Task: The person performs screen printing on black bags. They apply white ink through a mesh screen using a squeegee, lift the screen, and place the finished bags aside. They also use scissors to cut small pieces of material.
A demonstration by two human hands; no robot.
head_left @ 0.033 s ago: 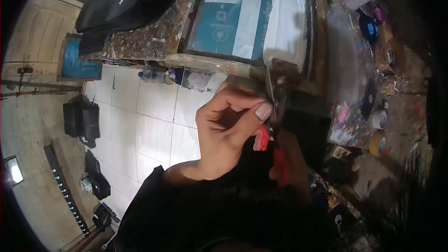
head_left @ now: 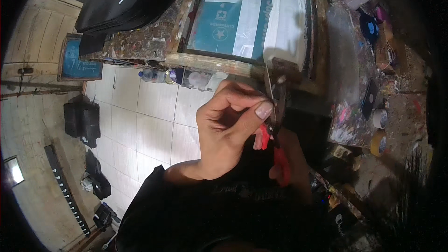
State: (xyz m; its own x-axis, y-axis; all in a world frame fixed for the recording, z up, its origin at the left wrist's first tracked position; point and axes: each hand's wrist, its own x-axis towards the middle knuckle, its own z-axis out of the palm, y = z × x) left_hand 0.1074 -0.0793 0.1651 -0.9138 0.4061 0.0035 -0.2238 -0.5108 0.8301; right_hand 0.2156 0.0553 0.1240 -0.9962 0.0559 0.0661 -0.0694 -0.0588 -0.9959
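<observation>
My left hand [head_left: 228, 130] is curled in the middle of the view, its thumb pressed against a red-handled cutting tool [head_left: 276, 112] with dark metal blades pointing up. One red handle shows just under the thumb. My right hand [head_left: 294, 158] sits in shadow below and to the right, closed around the other red handle [head_left: 282, 164]. The blade tips reach the front edge of a wooden screen-printing frame [head_left: 210, 63] with a teal mesh [head_left: 219, 23]. Whether anything is caught between the blades I cannot tell.
The frame lies on a paint-spattered table [head_left: 140, 42]. A stack of black cloth [head_left: 121, 0] sits at its left end. Tape rolls [head_left: 379, 143], bottles and paint clutter fill the right side. White floor tiles [head_left: 140, 121] and dark boxes [head_left: 83, 120] lie to the left.
</observation>
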